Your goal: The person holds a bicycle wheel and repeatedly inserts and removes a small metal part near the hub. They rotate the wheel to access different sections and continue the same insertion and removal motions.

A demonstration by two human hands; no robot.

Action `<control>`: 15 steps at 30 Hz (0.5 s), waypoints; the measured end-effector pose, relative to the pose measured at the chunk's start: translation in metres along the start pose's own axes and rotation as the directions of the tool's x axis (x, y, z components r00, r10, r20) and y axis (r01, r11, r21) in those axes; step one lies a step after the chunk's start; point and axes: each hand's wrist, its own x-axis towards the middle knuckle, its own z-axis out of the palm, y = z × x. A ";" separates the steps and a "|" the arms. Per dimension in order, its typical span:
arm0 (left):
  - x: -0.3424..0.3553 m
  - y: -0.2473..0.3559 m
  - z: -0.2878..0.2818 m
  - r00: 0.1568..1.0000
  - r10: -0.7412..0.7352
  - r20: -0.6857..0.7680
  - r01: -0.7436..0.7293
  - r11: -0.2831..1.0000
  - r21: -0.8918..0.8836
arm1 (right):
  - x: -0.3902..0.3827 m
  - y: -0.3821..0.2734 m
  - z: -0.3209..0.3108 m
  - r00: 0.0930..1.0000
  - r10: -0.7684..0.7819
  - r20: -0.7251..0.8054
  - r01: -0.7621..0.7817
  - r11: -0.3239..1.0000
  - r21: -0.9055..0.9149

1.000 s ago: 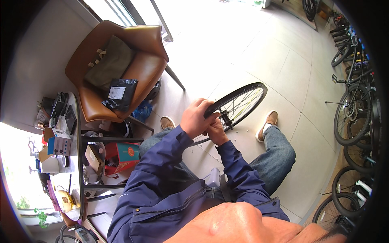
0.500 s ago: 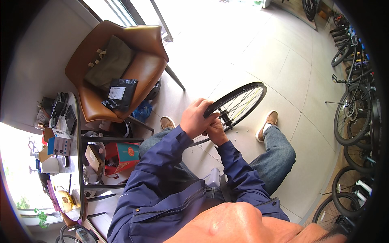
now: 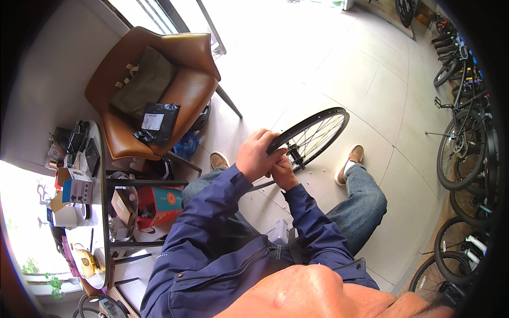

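At mid-frame, the left hand [image 3: 258, 153] clasps a black, thin-spoked bicycle wheel [image 3: 295, 155], grip closed; for the right hand [image 3: 284, 174], I cannot tell.

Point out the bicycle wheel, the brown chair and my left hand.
Bicycle wheel [image 3: 295, 154]: head view, on the hub.
Brown chair [image 3: 192, 96]: head view, seat leather.
Left hand [image 3: 257, 155]: head view, back of hand.

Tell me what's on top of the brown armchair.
On the brown armchair lie an olive-green cloth item with pale straps and a black package bearing a white label. Whatever is directly beneath them is covered, and the package's contents cannot be seen.
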 end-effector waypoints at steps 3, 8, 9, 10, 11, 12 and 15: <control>0.000 0.000 0.000 1.000 0.005 -0.004 -0.005 1.000 0.001 | 0.000 -0.001 0.002 1.000 -0.006 -0.003 0.006 1.000 0.007; 0.000 0.000 0.000 1.000 0.003 0.001 -0.003 1.000 -0.002 | 0.000 -0.002 0.004 0.999 0.024 -0.021 -0.023 0.999 0.038; 0.000 -0.001 0.001 1.000 -0.008 0.002 0.008 1.000 0.001 | 0.000 -0.003 0.003 1.000 0.001 0.014 -0.002 0.999 0.048; 0.000 -0.001 0.001 1.000 -0.015 -0.001 0.015 1.000 0.003 | 0.000 -0.003 0.002 0.999 0.030 -0.015 -0.030 0.998 0.051; 0.000 -0.001 0.001 1.000 0.000 -0.001 0.000 1.000 0.003 | 0.000 -0.002 0.002 0.998 0.040 -0.039 -0.038 0.997 0.067; -0.001 -0.001 0.001 1.000 0.016 -0.005 -0.016 1.000 0.002 | 0.000 -0.002 0.001 0.998 0.053 -0.044 -0.049 0.996 0.073; 0.000 -0.002 0.002 1.000 0.014 -0.009 -0.014 1.000 -0.001 | 0.000 -0.001 -0.001 0.999 0.024 0.031 -0.026 0.997 0.074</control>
